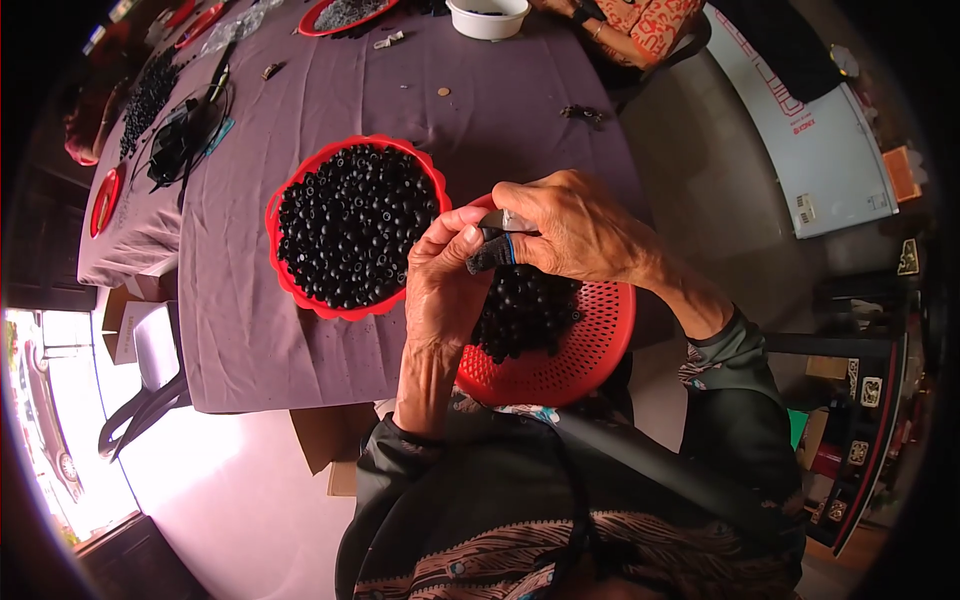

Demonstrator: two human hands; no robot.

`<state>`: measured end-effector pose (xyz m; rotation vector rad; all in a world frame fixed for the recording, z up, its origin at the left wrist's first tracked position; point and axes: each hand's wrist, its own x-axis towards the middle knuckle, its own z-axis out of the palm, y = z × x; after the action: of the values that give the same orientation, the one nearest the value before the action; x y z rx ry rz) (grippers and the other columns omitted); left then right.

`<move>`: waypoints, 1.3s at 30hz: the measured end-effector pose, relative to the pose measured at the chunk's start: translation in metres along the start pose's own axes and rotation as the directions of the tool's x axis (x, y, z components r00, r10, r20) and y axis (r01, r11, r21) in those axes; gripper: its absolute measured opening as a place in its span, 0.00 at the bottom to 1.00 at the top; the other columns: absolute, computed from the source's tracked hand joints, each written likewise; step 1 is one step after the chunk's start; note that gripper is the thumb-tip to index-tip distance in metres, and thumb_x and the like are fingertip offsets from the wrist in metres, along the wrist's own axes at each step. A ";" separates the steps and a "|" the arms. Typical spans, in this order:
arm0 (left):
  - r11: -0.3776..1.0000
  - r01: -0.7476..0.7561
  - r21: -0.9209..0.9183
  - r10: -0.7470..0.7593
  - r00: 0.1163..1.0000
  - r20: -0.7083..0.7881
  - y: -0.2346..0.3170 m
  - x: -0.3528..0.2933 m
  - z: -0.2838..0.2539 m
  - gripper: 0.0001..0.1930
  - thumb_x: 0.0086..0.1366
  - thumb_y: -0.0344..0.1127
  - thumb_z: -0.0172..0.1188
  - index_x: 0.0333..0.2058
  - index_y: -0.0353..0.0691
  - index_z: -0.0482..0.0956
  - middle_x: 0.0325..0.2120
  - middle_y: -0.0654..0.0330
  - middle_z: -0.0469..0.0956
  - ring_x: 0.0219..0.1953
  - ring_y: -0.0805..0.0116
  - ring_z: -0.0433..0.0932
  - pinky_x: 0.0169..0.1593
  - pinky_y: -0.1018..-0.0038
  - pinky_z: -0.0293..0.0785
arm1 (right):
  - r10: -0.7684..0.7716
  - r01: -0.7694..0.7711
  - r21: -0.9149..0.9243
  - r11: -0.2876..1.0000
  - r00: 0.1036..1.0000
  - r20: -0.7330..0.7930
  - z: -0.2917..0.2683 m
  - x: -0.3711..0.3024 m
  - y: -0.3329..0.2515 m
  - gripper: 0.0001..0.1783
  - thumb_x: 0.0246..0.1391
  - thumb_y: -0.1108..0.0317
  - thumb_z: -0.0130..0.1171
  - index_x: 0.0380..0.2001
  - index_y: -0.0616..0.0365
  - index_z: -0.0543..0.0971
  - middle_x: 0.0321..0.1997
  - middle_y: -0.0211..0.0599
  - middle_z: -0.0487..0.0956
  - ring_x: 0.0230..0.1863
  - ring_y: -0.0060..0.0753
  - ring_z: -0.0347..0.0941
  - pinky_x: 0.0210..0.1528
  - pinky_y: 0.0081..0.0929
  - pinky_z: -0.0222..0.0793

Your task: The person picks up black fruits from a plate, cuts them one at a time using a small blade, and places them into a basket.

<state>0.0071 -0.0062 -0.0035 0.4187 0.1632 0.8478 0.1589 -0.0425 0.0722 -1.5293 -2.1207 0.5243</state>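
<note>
My left hand (442,285) and my right hand (585,228) meet over a red colander (600,345), their fingertips together. Between my left thumb and fingers is a small black part (491,222), partly hidden. My right fingers close on a small shiny, pale piece (517,222) against it; its kind is unclear. A dark cloth finger cover (490,256) with a blue edge shows beside the right fingers. Small round black parts (530,315) lie in the colander. Left of my hands, a scalloped red basin (272,215) is full of similar black parts (355,225), some with hollow ends.
A purple cloth covers the table (330,365). Farther off are a white tub (488,20), a red tray (312,24) of greyish pieces, a coin-like disc (444,92) and black cables (178,148). Another person (640,30) sits at the far right; a chair (160,350) stands left.
</note>
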 end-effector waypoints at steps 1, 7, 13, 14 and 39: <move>1.000 0.003 -0.007 -0.003 1.000 0.002 0.000 0.000 -0.001 0.07 0.56 0.25 0.56 0.35 0.34 0.76 0.37 0.57 0.76 0.38 0.70 0.75 0.46 0.74 0.71 | 0.003 -0.003 0.000 1.000 1.000 -0.001 0.001 0.000 0.001 0.14 0.38 0.72 0.61 0.22 0.61 0.63 0.16 0.43 0.68 0.20 0.51 0.67 0.23 0.37 0.60; 1.000 -0.006 -0.027 0.006 1.000 -0.030 -0.002 -0.001 -0.002 0.07 0.55 0.25 0.56 0.35 0.34 0.76 0.36 0.58 0.77 0.37 0.70 0.76 0.45 0.74 0.72 | -0.011 0.011 0.008 1.000 1.000 -0.018 0.006 -0.002 0.004 0.11 0.39 0.72 0.60 0.26 0.61 0.69 0.17 0.40 0.70 0.21 0.46 0.69 0.24 0.35 0.62; 0.999 -0.017 -0.051 0.016 1.000 -0.010 -0.002 -0.002 0.000 0.07 0.56 0.24 0.55 0.35 0.32 0.76 0.35 0.56 0.77 0.36 0.70 0.76 0.45 0.74 0.72 | -0.102 0.094 -0.103 0.990 0.992 -0.074 0.009 -0.003 0.008 0.10 0.40 0.69 0.58 0.22 0.61 0.69 0.14 0.39 0.72 0.18 0.42 0.72 0.23 0.37 0.66; 0.999 -0.015 -0.051 0.015 1.000 -0.011 -0.003 -0.002 0.001 0.07 0.56 0.24 0.55 0.35 0.32 0.76 0.35 0.56 0.77 0.36 0.70 0.76 0.45 0.74 0.72 | -0.105 0.096 -0.125 0.987 0.992 -0.070 0.008 -0.003 0.008 0.10 0.40 0.68 0.58 0.22 0.61 0.69 0.13 0.39 0.72 0.18 0.43 0.71 0.22 0.37 0.66; 0.999 -0.007 -0.046 0.004 0.998 -0.062 -0.007 -0.004 0.011 0.07 0.56 0.25 0.56 0.35 0.31 0.75 0.32 0.57 0.77 0.35 0.70 0.76 0.44 0.74 0.72 | -0.083 0.080 -0.032 0.996 0.993 -0.085 0.004 -0.010 0.013 0.18 0.43 0.64 0.61 0.18 0.61 0.63 0.14 0.40 0.67 0.17 0.45 0.65 0.19 0.34 0.59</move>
<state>0.0130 -0.0165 0.0031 0.3500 0.1994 0.8685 0.1688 -0.0480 0.0604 -1.4466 -2.1221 0.3942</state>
